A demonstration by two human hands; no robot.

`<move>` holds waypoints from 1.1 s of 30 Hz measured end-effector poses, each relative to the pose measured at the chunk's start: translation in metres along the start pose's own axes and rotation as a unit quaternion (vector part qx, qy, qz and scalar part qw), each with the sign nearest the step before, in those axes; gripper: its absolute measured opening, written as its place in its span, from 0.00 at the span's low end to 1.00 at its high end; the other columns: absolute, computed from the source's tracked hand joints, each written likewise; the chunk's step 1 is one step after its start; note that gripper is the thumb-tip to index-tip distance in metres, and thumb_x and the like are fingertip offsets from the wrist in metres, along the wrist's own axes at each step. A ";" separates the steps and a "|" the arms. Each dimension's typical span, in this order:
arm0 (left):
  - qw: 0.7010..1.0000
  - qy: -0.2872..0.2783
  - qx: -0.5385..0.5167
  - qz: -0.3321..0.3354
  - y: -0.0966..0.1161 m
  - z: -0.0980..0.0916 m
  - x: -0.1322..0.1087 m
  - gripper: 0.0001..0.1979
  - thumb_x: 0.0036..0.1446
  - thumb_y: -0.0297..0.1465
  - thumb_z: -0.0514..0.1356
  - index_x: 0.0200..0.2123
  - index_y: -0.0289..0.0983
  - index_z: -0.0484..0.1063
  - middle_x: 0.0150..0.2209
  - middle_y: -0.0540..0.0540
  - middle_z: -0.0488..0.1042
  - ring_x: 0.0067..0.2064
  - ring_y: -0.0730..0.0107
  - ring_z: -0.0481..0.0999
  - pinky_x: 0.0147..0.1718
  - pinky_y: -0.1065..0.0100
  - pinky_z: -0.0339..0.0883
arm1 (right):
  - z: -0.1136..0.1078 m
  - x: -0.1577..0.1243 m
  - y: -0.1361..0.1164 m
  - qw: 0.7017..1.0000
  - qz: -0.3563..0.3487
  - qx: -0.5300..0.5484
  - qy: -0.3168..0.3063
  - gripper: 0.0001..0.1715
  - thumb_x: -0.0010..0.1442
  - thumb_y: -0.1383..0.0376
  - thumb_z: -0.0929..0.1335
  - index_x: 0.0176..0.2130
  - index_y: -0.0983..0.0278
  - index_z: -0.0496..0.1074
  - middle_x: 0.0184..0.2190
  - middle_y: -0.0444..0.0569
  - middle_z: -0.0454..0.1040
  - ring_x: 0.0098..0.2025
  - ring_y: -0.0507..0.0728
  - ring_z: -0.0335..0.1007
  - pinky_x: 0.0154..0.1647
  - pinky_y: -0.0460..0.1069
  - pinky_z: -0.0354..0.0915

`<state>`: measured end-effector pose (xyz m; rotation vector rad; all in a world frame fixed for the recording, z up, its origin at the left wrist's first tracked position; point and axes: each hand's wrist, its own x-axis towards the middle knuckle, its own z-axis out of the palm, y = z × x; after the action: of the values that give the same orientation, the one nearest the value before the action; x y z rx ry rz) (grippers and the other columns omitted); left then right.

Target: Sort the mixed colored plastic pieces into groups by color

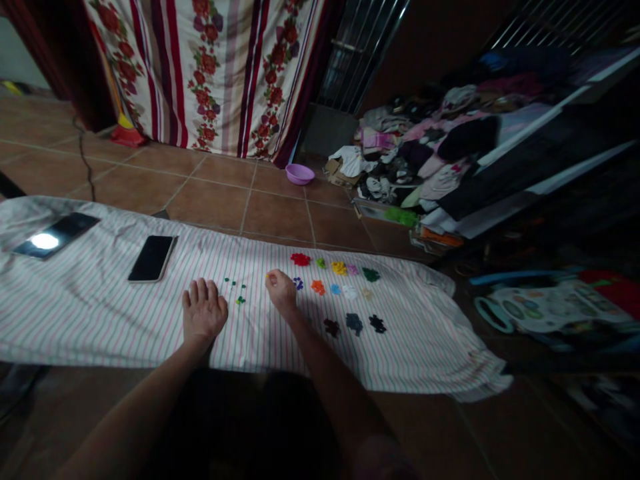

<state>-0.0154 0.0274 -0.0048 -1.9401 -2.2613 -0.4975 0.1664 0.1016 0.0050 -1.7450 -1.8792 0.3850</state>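
A striped cloth (100, 313) lies spread on the tiled floor. My left hand (203, 312) rests flat on it, fingers stretched out, holding nothing. A few loose green beads (235, 285) lie just right of its fingertips. My right hand (281, 290) is closed in a pinch on a tiny yellow piece (271, 274). To its right sit several small sorted piles by colour: red (301, 259), yellow (339, 267), orange (318, 287), green (371, 274) and dark ones (355, 323) nearer me.
Two phones lie on the cloth at left, a black one (151, 258) and one with a bright reflection (55, 235). A purple bowl (299, 174) sits on the floor by a floral curtain (215, 67). Heaped clothes (425, 153) and toys (545, 307) crowd the right.
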 end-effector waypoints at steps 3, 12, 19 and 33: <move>1.000 0.003 0.025 0.007 -0.001 0.001 0.000 0.29 0.61 0.35 0.43 0.59 0.23 0.63 0.61 0.26 0.62 0.65 0.41 0.57 0.61 0.45 0.50 | -0.015 0.005 0.023 0.999 0.017 0.014 0.028 0.08 0.60 0.66 0.65 0.38 0.60 0.73 0.35 0.44 0.78 0.37 0.52 0.72 0.40 0.44 0.63; 0.997 0.011 0.068 0.022 -0.002 0.003 0.000 0.29 0.61 0.35 0.44 0.59 0.24 0.63 0.61 0.26 0.63 0.64 0.42 0.59 0.60 0.46 0.52 | -0.089 0.028 0.103 0.986 0.115 -0.076 0.098 0.13 0.60 0.65 0.64 0.41 0.63 0.76 0.37 0.49 0.79 0.39 0.54 0.72 0.39 0.46 0.61; 0.998 0.008 0.065 0.016 -0.001 0.005 0.000 0.29 0.61 0.35 0.43 0.59 0.23 0.63 0.61 0.26 0.62 0.64 0.41 0.59 0.60 0.46 0.52 | -0.126 0.042 0.149 0.957 0.199 -0.191 0.093 0.17 0.62 0.67 0.62 0.45 0.63 0.77 0.40 0.52 0.78 0.40 0.56 0.72 0.38 0.47 0.59; 0.998 0.001 0.060 0.012 -0.001 0.004 0.000 0.29 0.60 0.35 0.44 0.59 0.24 0.64 0.61 0.27 0.62 0.64 0.41 0.58 0.60 0.46 0.52 | -0.128 0.050 0.166 0.943 0.218 -0.248 0.051 0.18 0.63 0.67 0.61 0.47 0.61 0.76 0.42 0.53 0.78 0.43 0.56 0.72 0.41 0.47 0.61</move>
<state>-0.0159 0.0288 -0.0091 -1.9050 -2.2099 -0.3519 0.3745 0.1514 0.0273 -2.4744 -1.5913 -0.0368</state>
